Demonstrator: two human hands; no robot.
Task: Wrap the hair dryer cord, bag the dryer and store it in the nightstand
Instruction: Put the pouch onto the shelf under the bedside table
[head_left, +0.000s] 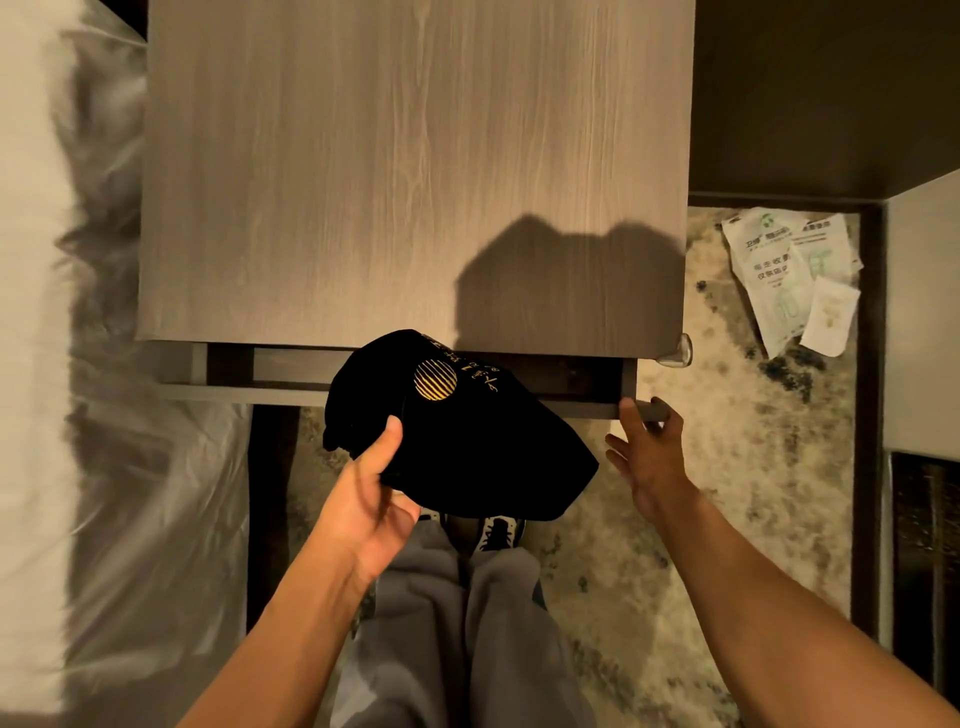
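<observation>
Head view, sole view. Item: black cloth bag (457, 441) with a gold striped disc and gold lettering, bulging, presumably with the hair dryer inside, though the dryer and its cord are not visible. Location: held in the air in front of the nightstand (415, 171), just over the front lip of the drawer (291, 387), which stands a short way open under the wood-grain top. Left hand (371, 499): gripping the bag from below at its near left end, thumb pressed over the cloth, fingers hidden beneath. Right hand (647, 452): holding nothing, fingers spread and relaxed, fingertips at the right front corner of the drawer; whether they press on it or only touch cannot be told. Surroundings: white bedding (62, 312) to the left, mottled floor below, printed sachets (789, 275) on the floor to the right, a clear bumper (678, 351) on the nightstand's corner, grey trousers and shoes underneath. Risks, as judged: the opening looks narrow for so bulky a bag, so it could catch on the top's underside or jam the drawer on closing; a one-handed hold at one end may let the heavy end sag or slip; fingers at the drawer corner could be pinched.
</observation>
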